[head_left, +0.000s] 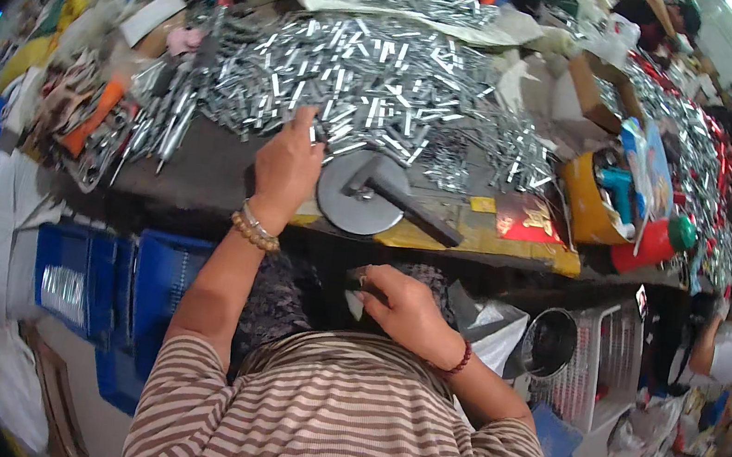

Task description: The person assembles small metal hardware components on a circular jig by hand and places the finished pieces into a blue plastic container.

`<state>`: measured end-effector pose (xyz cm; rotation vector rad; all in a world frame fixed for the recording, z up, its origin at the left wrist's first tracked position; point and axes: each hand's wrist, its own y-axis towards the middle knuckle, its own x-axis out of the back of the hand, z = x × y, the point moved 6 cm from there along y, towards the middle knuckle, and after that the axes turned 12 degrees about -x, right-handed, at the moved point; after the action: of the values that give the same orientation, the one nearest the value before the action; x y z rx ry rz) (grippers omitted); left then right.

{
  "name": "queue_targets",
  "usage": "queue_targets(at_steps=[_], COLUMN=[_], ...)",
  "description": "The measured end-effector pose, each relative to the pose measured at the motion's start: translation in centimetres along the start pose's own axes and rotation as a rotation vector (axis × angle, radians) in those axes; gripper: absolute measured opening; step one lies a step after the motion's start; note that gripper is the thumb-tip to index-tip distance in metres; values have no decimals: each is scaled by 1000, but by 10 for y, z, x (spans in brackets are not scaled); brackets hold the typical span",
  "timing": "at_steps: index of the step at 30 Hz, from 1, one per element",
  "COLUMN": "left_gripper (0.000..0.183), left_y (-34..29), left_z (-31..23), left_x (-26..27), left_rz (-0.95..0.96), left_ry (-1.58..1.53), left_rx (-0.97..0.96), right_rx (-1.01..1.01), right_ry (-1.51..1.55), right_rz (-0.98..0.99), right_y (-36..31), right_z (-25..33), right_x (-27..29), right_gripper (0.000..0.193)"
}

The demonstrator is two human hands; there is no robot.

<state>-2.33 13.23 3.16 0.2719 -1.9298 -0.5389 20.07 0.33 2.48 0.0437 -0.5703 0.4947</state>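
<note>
My left hand point(289, 166) reaches to the near edge of a wide pile of small silver metal pieces point(349, 86) on the bench. Its forefinger points into the pile and the other fingers are curled; whether a piece is pinched there is hard to see. Just right of it, a hammer point(411, 209) with a dark handle lies across a round grey metal plate point(359, 213). Over my lap, my right hand point(406, 309) is closed, its fingers bent inward. A small pale pointed thing point(353, 305) shows beneath those fingers, too little of it visible to name.
Pliers and other tools point(100, 121) crowd the bench's left. At right stand a yellow container point(589, 204), a red bottle with a green cap point(654, 246) and an open cardboard box point(591, 92). Blue bins point(78, 282) sit below left, a white plastic basket point(584, 371) below right.
</note>
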Motion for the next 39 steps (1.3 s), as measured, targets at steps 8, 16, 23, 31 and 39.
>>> queue_targets(at_steps=[8, 16, 23, 31, 39], left_gripper=[42, 23, 15, 16, 15], left_y=[-21, -54, -63, -62, -60], left_z=[20, -29, -43, -45, -46], left_x=[1, 8, 11, 27, 30], left_rz=[-122, 114, 108, 36, 52], left_ry=[-745, -1113, -740, -399, -378], left_rx=[330, 369, 103, -152, -181], right_rx=[-62, -20, 210, 326, 266], right_ry=[-394, -1083, -1102, -418, -471], right_rz=[-568, -551, -476, -431, -428], right_y=[9, 84, 85, 51, 63], right_z=[-33, -85, -67, 15, 18], right_x=[129, 170, 169, 87, 39], right_gripper=[9, 9, 9, 10, 14])
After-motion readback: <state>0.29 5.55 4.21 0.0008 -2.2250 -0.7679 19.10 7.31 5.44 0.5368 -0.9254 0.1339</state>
